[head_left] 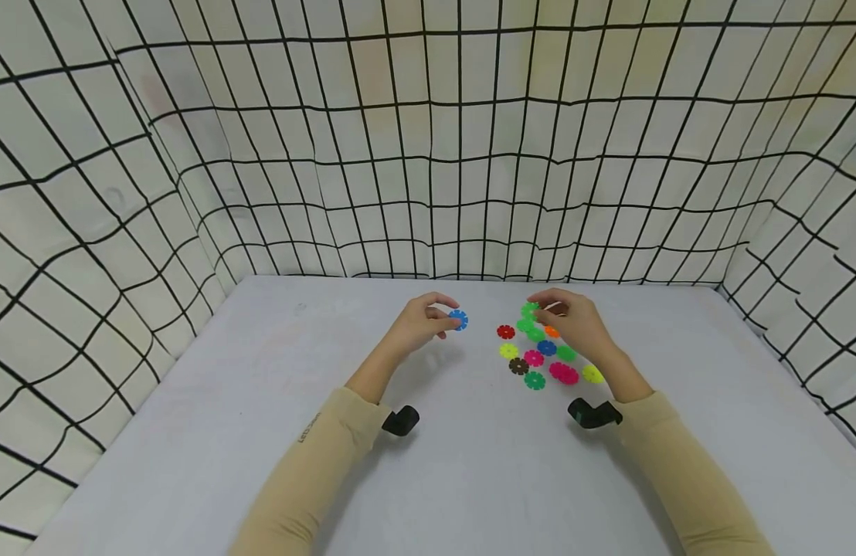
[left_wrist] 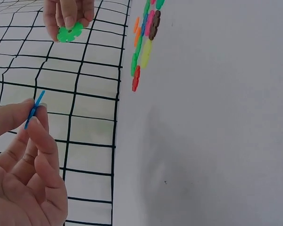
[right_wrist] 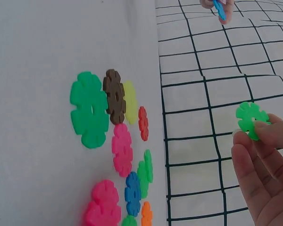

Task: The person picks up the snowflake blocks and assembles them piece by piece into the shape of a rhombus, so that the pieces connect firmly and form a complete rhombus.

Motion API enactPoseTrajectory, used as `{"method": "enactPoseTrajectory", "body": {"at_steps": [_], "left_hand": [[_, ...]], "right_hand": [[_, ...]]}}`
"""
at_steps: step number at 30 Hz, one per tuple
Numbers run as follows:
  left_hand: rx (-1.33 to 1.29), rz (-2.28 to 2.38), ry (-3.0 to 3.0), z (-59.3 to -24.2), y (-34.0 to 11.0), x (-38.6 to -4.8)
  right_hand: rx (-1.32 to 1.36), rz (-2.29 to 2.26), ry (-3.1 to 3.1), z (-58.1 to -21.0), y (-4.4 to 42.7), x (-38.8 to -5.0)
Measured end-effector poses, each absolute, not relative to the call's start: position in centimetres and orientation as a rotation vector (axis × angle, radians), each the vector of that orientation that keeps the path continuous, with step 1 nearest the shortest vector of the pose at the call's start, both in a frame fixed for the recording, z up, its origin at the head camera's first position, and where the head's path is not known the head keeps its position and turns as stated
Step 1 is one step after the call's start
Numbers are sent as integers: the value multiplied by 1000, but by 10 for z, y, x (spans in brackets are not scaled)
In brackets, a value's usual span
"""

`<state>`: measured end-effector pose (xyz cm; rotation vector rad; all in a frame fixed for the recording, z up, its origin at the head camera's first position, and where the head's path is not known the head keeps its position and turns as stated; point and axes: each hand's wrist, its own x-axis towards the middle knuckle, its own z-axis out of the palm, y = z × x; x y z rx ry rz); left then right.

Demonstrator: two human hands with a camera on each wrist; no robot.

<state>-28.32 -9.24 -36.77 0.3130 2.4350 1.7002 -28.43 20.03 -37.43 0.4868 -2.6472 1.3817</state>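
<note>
Between thumb and fingertips, my left hand (head_left: pixel 419 326) pinches a light blue notched plastic disc (left_wrist: pixel 34 111) above the table. My right hand (head_left: pixel 571 318) pinches a bright green notched disc (right_wrist: pixel 251 119) the same way, raised over the far edge of a loose group of discs. The two held discs are apart. Below the right hand lie more such discs, among them a red disc (head_left: pixel 506 331), a brown disc (head_left: pixel 518 366), a dark blue disc (head_left: pixel 547 347) and a teal green disc (right_wrist: pixel 89 110). Some pink discs (head_left: pixel 564 374) overlap.
The discs lie on a white table (head_left: pixel 191 432). Black-lined white netting or sheeting (head_left: pixel 470 154) rises behind it and along both sides. A black wrist camera mount (head_left: pixel 402 421) sits at the left cuff, another black mount (head_left: pixel 593 414) at the right.
</note>
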Motion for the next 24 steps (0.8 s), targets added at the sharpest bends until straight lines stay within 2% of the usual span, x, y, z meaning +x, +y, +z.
{"method": "enactPoseTrajectory", "body": {"at_steps": [24], "left_hand": [[309, 1747, 2366, -365, -87, -274]], "right_hand": [[492, 1942, -2386, -374, 158, -272]]}}
